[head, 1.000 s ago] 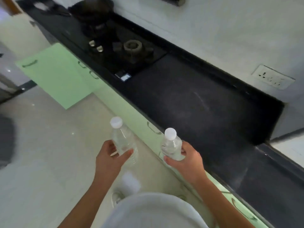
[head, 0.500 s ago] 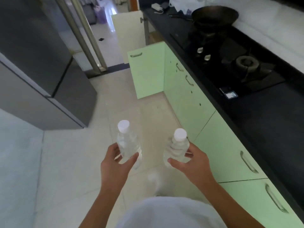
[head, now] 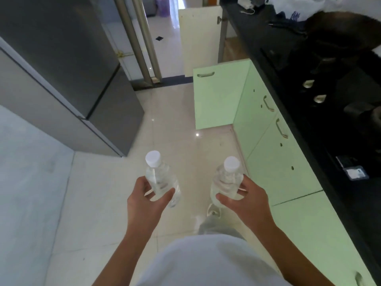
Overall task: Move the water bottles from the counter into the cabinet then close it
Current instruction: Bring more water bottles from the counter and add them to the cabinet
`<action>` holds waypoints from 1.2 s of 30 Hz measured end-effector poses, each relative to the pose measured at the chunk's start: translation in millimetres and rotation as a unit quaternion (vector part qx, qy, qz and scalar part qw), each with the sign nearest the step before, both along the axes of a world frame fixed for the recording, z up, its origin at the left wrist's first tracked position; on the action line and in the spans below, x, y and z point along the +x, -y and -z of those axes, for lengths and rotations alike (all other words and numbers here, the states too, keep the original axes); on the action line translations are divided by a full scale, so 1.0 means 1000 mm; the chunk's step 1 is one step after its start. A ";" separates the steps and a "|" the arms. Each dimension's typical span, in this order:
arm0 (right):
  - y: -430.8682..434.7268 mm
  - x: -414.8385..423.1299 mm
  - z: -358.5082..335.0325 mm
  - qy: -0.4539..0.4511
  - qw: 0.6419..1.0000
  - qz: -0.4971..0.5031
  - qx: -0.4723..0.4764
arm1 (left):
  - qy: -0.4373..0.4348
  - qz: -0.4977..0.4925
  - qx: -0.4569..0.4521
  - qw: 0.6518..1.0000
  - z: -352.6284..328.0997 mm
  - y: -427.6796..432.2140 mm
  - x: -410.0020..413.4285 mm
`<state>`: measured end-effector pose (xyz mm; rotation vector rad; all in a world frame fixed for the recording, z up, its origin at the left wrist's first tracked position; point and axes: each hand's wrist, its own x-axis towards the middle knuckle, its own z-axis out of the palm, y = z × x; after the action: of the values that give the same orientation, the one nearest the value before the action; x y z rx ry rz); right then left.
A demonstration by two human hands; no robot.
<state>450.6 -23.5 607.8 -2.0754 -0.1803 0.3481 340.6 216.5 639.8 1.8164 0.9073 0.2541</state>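
Left grip (head: 144, 201) curled round the left bottle (head: 158, 180), right grip (head: 245, 201) curled round the right bottle (head: 225, 182). We're carrying both upright, white caps up, side by side but apart, off the counter and above the pale floor (head: 99, 203). Grey fridge (head: 61, 69) looms on our left. Black counter (head: 367, 203) runs along our right, green cabinets (head: 278, 172) beneath it. Ahead, one green door (head: 216, 100) stands swung open. Dark wok (head: 340, 32) sits on the stove farther along.
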 end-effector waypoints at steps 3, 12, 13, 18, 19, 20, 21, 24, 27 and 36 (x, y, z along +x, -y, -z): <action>-0.043 0.052 -0.003 0.001 0.999 -0.053 0.014 | -0.004 -0.037 0.014 0.999 -0.010 -0.030 0.033; -0.198 0.172 -0.023 0.048 0.971 -0.232 0.032 | 0.017 -0.196 0.013 0.980 -0.028 -0.117 0.085; -0.214 0.181 -0.025 0.052 0.968 -0.243 0.034 | 0.016 -0.208 0.008 0.978 -0.026 -0.128 0.090; -0.287 0.231 -0.024 0.054 0.963 -0.264 0.027 | 0.023 -0.225 0.000 0.974 -0.011 -0.188 0.136; -0.299 0.242 -0.024 0.056 0.963 -0.262 0.023 | 0.026 -0.220 -0.001 0.975 -0.009 -0.202 0.150; -0.309 0.254 -0.023 0.061 0.965 -0.255 0.018 | 0.027 -0.209 0.002 0.977 -0.007 -0.217 0.165; -0.319 0.265 -0.023 0.065 0.967 -0.244 0.013 | 0.026 -0.192 0.004 0.981 -0.006 -0.232 0.182; -0.340 0.298 -0.025 0.059 0.978 -0.198 0.004 | 0.021 -0.125 0.011 0.992 -0.005 -0.275 0.233; -0.354 0.330 -0.025 0.057 0.988 -0.142 -0.001 | 0.014 -0.055 0.041 0.998 -0.006 -0.314 0.286; -0.389 0.442 -0.015 0.021 0.999 -0.037 -0.023 | -0.010 0.047 0.061 0.997 -0.003 -0.385 0.444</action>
<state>892.2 365.1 622.5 -2.1256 -0.2768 0.3562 784.1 601.1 642.5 1.9718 0.8328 0.2366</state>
